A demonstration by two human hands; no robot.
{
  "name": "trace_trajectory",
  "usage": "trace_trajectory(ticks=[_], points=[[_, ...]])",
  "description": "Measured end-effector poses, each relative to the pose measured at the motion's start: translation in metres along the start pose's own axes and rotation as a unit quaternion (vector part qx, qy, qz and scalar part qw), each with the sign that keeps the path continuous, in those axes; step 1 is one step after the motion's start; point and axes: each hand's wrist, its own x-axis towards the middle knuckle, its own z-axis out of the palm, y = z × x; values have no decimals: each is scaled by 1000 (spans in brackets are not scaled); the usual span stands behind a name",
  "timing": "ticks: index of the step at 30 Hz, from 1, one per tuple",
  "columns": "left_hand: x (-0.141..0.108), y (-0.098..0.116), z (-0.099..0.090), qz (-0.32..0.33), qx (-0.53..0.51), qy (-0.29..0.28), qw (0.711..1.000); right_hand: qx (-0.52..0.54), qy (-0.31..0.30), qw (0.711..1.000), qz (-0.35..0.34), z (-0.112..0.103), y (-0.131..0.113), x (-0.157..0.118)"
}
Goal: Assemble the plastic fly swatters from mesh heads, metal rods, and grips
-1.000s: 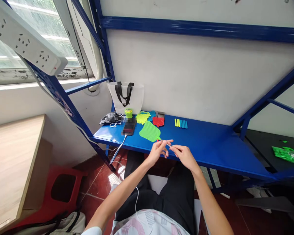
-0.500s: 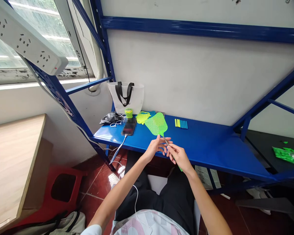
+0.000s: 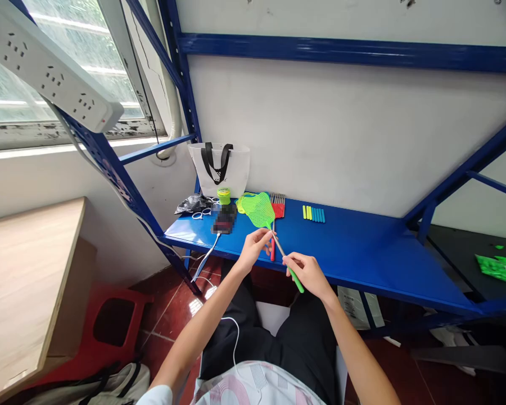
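Note:
A green fly swatter (image 3: 258,210) with a perforated head and a thin metal rod is held in both hands over the blue shelf's front edge. My left hand (image 3: 255,247) pinches the rod just below the head. My right hand (image 3: 307,273) is closed around the rod's lower end, beside the green handle. Behind the swatter lies a red tool (image 3: 279,210) with a row of metal tines. Its red handle shows past my left fingers. Yellow-green perforated pieces (image 3: 240,203) are partly covered by the swatter head.
On the blue shelf (image 3: 354,247) stand a white bag (image 3: 236,166) and a green-lidded tub (image 3: 224,196). A phone (image 3: 225,219) with a white cable, scissors (image 3: 201,214) and a row of yellow and blue sticks (image 3: 314,214) lie there. A power strip (image 3: 53,73) hangs upper left.
My hands have drawn apart along the rod, the left one shifting left. The swatter head has moved left, and the red tool behind it has come into sight.

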Motion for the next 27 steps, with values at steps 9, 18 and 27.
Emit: trace_trajectory(ticks=[9, 18, 27], points=[[-4, -12, 8, -47, -5, -37, 998, -39, -4, 998, -42, 13, 6, 0], [-4, -38, 3, 54, 322, -101, 940, -173, 109, 979, -28, -4, 48, 19], [11, -76, -28, 144, 540, -96, 823, -283, 130, 949, 43, -11, 81, 33]])
